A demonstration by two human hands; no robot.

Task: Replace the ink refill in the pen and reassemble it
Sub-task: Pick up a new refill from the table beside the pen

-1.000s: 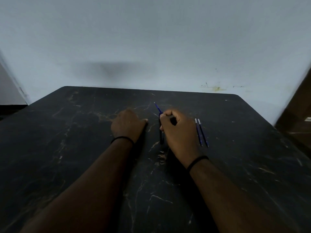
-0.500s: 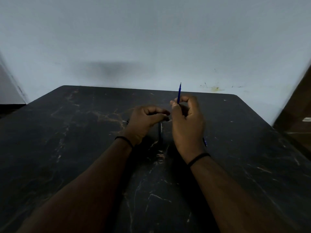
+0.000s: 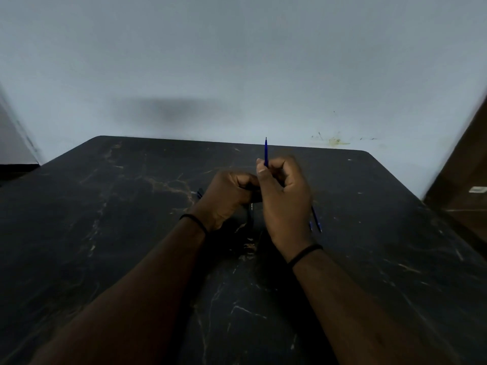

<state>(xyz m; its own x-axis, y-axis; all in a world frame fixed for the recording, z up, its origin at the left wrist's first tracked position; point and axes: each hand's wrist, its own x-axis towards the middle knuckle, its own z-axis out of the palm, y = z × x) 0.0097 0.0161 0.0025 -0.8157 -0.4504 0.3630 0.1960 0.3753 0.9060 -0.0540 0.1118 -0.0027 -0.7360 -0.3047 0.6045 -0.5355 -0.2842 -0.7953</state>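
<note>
My right hand (image 3: 286, 204) pinches a thin blue ink refill (image 3: 266, 151) and holds it upright, tip pointing up. Close to its left, my left hand (image 3: 226, 198) is curled around a dark pen barrel; one end of the barrel (image 3: 199, 193) pokes out on the hand's left side and the rest is hidden. The two hands touch at the fingertips. On the table between them lies another dark pen part (image 3: 251, 214), barely visible in the shadow.
Two spare blue refills (image 3: 316, 222) lie on the dark marbled table (image 3: 382, 233), partly hidden behind my right hand. A pale wall stands right behind the table's far edge. A brown piece of furniture (image 3: 463, 185) is at the right.
My right hand lifted the blue refill off the table and turned it upright. My left hand rose from flat on the table, closed around the barrel and came against the right hand.
</note>
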